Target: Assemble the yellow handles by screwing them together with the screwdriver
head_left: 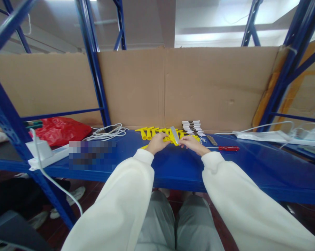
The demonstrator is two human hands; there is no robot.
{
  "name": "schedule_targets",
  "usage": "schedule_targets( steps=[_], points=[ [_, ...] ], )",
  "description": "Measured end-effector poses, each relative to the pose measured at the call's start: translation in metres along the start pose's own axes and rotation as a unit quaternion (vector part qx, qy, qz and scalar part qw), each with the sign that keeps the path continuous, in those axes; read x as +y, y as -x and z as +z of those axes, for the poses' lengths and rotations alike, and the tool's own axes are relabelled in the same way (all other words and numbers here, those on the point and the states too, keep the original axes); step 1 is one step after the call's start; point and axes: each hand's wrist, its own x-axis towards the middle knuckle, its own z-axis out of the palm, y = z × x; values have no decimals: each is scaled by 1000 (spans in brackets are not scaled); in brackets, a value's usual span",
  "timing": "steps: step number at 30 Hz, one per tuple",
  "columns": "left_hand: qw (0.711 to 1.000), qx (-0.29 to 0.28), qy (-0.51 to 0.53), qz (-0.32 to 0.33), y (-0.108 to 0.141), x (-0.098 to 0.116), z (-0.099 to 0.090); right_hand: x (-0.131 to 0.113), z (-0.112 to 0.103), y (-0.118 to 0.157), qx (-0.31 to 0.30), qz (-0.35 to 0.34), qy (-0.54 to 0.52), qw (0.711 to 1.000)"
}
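- The left hand (157,143) is curled closed around a yellow handle (167,138), likely so that the piece stays steady in front of the body.
- A grey blade (174,135) rises at a tilt from the handle's head, between the 2 hands; held that way, its long face is turned towards the person, perhaps for a clear view.
- The right hand (192,144) has thumb and fingers drawn close together at the blade's lower end; whether they pinch the blade or some small part there, I cannot tell.
- Behind the hands, more yellow handles (149,133) lie side by side on the blue shelf (173,167), seemingly lined up to be easy to pick from.
- Just beyond the right hand, white-and-dark strips (192,127) lie in a neat column, probably to keep them together.
- The red screwdriver (228,148) lies to the right of the right hand, its shaft pointing towards that hand, apparently for easy reach.
- Cardboard (199,83) stands along the back edge, perhaps as a screen.
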Motion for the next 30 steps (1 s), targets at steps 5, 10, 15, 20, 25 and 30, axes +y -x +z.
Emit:
schedule_targets(
  steps=[5,10,15,20,25,30],
  points=[
    [1000,2,-6,14,-1,-2,2,-2,-1,2,-4,8,7,1000],
    [1000,2,-12,25,0,-2,1,0,-2,1,-20,2,6,1000],
    [1000,-8,-16,13,2,3,-2,3,-3,0,-61,4,7,998],
    [1000,-7,-10,-6,5,10,-8,4,-5,-2,-96,1,3,995],
    [999,-27,-2,42,7,9,-8,4,-7,-2,-106,-6,24,994],
    [994,-69,-52,72,7,8,-5,4,-7,-1,-99,-3,64,993]
  ],
)
